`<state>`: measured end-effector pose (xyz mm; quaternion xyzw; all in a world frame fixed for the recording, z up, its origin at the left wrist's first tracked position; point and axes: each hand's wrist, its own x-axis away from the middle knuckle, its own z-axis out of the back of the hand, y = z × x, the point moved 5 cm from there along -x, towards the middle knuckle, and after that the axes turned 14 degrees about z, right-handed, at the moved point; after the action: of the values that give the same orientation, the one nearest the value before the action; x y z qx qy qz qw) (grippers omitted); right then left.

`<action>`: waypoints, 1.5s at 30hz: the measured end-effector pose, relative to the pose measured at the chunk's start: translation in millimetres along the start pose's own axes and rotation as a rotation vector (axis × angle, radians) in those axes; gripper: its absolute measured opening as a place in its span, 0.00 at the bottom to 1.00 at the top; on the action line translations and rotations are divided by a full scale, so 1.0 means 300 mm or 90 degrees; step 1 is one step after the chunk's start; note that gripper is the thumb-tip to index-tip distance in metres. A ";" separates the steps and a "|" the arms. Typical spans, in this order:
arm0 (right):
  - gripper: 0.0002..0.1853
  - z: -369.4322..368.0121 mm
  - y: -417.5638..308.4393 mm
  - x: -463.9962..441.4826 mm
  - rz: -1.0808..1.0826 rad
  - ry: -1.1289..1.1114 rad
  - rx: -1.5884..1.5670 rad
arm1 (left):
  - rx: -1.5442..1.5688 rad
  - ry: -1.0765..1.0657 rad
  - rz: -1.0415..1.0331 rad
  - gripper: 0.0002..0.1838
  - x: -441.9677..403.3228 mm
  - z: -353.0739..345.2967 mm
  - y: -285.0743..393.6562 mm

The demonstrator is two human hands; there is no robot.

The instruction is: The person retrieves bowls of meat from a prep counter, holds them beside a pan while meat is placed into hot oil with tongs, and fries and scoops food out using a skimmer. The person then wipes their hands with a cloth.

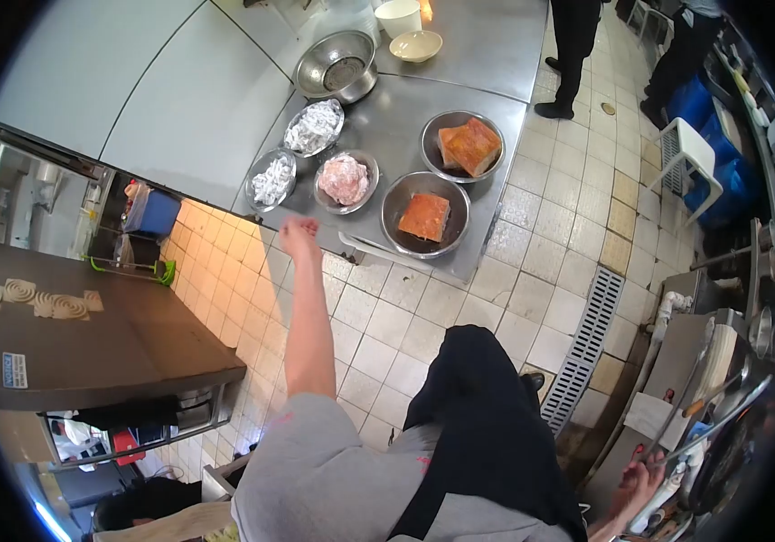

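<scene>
- By the left hand [300,237], held with fingers loosely curled, nothing is visibly gripped; the steel table [401,99] edge is just beside it.
- Pinkish floured meat [345,179] and 2 bowlfuls of white-coated pieces [315,126] are set beyond that hand; 2 bowls of browned slabs [424,217] are placed to its right.
- By the right hand [638,483], a long metal utensil [735,406] seems to be held, though the view's edge is poor.
- Utensil handling is judged the step in hand; a steady grip is called for.
- Left of the left hand, a blue-and-white label [14,370] is fixed to a brown cabinet [134,343]; its lettering cannot be read reliably.
</scene>
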<state>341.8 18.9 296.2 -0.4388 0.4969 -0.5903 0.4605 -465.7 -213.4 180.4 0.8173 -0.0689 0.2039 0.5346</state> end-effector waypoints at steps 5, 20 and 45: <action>0.24 -0.457 0.049 -0.045 -0.212 -0.240 -0.224 | -0.038 -0.063 0.031 0.11 -0.117 -0.200 0.099; 0.37 -0.543 0.034 0.009 -0.269 -0.010 -0.179 | 0.002 -0.089 0.434 0.14 -0.587 -0.488 -0.035; 0.35 -0.553 0.059 -0.052 -0.173 -0.036 -0.083 | -0.075 -0.170 0.297 0.07 -0.246 -0.607 0.083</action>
<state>184.8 62.9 257.6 -0.5475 0.4571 -0.6009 0.3609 -588.3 -67.3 234.2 0.7665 -0.3365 0.2078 0.5061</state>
